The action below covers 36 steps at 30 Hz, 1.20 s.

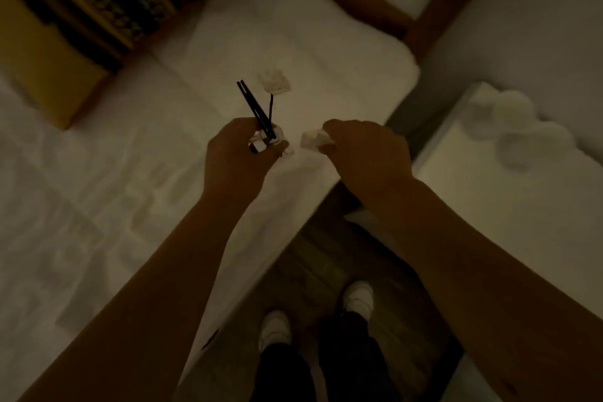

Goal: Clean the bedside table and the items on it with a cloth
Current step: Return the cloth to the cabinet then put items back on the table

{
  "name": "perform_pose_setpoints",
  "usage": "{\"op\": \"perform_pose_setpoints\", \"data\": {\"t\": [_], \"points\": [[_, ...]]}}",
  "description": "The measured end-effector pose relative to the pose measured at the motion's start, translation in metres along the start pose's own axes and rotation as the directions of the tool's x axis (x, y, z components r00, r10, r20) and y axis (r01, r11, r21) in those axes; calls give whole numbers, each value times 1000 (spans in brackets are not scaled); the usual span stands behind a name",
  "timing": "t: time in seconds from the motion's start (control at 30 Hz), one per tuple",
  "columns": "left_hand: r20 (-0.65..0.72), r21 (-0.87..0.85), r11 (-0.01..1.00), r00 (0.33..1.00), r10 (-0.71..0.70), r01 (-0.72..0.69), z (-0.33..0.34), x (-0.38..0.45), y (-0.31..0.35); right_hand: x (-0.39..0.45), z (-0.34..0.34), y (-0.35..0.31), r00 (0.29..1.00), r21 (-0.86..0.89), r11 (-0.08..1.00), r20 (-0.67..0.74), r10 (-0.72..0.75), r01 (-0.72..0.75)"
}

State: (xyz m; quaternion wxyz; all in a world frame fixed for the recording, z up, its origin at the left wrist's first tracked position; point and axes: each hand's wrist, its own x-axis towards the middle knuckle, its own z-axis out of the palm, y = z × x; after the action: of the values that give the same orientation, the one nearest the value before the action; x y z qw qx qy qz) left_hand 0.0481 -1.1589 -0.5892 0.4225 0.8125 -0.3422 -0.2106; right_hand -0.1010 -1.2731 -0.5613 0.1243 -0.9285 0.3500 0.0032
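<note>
The room is dim. My left hand point(239, 153) is closed around a small clear bottle point(272, 137) that holds black sticks point(253, 106) and a thin stem with a white flower point(275, 83) on top. The bottle hangs over the white bed. My right hand point(365, 153) grips a small white cloth point(313, 140), held just right of the bottle and apart from it. The white bedside table point(509, 206) stands to the right, with some pale round items point(509, 117) at its far end, too blurred to identify.
The white bed point(130, 173) fills the left and middle, with a pillow point(326, 52) at its head and a yellow and dark patterned cushion point(81, 19) at top left. A brown wooden headboard point(391, 13) runs behind. My white shoes point(357, 299) stand on the wooden floor between bed and table.
</note>
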Motion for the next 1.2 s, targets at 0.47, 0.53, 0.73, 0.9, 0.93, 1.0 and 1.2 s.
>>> {"op": "perform_pose_setpoints", "data": {"t": [0.47, 0.53, 0.73, 0.9, 0.93, 1.0, 1.2], "points": [[398, -40, 973, 890, 224, -227, 265, -65, 178, -196, -50, 276, 862, -134, 853, -21, 507, -505], [426, -47, 966, 870, 249, -254, 305, -80, 199, -221, -50, 317, 833, -104, 829, 0, 553, -550], [435, 13, 967, 872, 223, -254, 395, -108, 236, -254, -43, 399, 804, -51, 805, 44, 592, -590], [471, 2, 975, 860, 195, -223, 465, -113, 244, -261, -35, 454, 800, -57, 802, 52, 597, -595], [465, 4, 975, 864, 195, -222, 475, -111, 244, -261, -31, 461, 800, -61, 802, 50, 598, -595], [443, 21, 976, 877, 187, -219, 492, -108, 241, -258, -25, 471, 798, -68, 798, 46, 601, -598], [432, 142, 944, 877, 212, -298, 526, -97, 232, -239, -5, 484, 819, -45, 818, -23, 573, -573]]}}
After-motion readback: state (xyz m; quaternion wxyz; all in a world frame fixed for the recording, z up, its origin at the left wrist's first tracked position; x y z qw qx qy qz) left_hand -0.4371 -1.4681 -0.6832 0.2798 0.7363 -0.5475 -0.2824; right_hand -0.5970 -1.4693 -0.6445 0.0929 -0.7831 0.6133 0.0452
